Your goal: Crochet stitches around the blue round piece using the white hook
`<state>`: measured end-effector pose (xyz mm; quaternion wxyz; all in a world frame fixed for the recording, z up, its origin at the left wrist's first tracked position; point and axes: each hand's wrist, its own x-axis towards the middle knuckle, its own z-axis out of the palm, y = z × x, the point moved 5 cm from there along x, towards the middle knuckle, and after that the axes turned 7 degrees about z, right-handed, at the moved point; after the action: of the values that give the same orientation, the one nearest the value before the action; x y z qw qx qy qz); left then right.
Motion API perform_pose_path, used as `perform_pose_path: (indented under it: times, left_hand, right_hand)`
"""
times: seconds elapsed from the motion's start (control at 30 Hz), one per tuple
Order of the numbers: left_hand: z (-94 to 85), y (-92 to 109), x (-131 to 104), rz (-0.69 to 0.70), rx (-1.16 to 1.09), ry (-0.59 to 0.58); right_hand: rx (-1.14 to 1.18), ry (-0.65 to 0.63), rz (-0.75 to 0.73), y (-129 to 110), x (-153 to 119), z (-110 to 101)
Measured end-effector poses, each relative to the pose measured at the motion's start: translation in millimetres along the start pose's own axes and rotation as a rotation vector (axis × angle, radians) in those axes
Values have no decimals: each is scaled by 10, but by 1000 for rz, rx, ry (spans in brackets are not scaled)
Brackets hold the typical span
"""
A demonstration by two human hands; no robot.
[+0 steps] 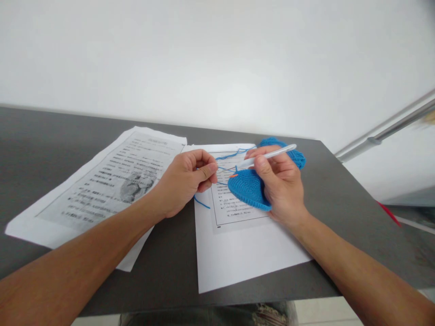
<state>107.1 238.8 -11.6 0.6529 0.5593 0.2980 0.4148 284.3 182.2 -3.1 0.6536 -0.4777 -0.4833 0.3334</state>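
My left hand is closed, its thumb and fingers pinching blue yarn near the thin tip of a crochet hook. In my right hand is the hook's pale handle, which slants up to the right. A blue crocheted piece, rounded and flat, hangs below the hook against my right hand's fingers and palm. A small orange marker sits at its upper left edge. One loose yarn end trails below my left hand.
Behind my right hand lies a ball of blue yarn. Two printed sheets, one at the left and one under the work, rest on the dark table. A white wall stands behind; a metal rail is at the right.
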Motion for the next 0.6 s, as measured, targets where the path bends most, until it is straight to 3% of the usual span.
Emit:
perform_pose_path:
  times: [0.4,0.6]
  left_hand:
    - [46,34,-33,22,-135,217]
    - [16,53,-35,40,-115,243]
  right_hand:
    - [-76,53,-96,-4,5,4]
    - [-99,49,-106,-40,-18,12]
